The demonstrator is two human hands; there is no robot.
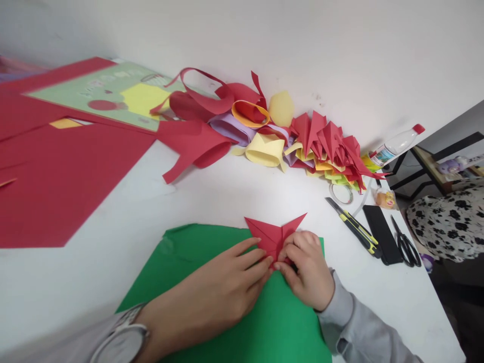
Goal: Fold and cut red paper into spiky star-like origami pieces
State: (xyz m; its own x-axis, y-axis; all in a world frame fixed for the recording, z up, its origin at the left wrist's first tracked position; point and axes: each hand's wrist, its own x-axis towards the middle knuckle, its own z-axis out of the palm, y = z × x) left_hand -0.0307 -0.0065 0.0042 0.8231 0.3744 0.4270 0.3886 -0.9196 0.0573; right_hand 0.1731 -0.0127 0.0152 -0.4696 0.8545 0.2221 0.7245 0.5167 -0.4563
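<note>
A piece of folded red paper (269, 238) with two pointed tips lies over the far edge of a green sheet (295, 327). The fingers of my left hand (227, 282) press and grip its lower left side. My right hand (308, 267) is closed, thumb and fingers pinching the paper's lower right edge. Both hands' fingertips nearly meet at the bottom of the fold, where they hide part of it. A watch (123, 343) is on my left wrist.
Red sheets (94, 176) and a pale green card (71, 93) lie left. Rolled paper pieces (264, 151) and folded red shapes (325, 133) line the wall. A bottle (397, 143), tape (341, 193), cutter (355, 227), black object (382, 234) and scissors (406, 247) are right. A person's patterned clothing (446, 222) shows beyond.
</note>
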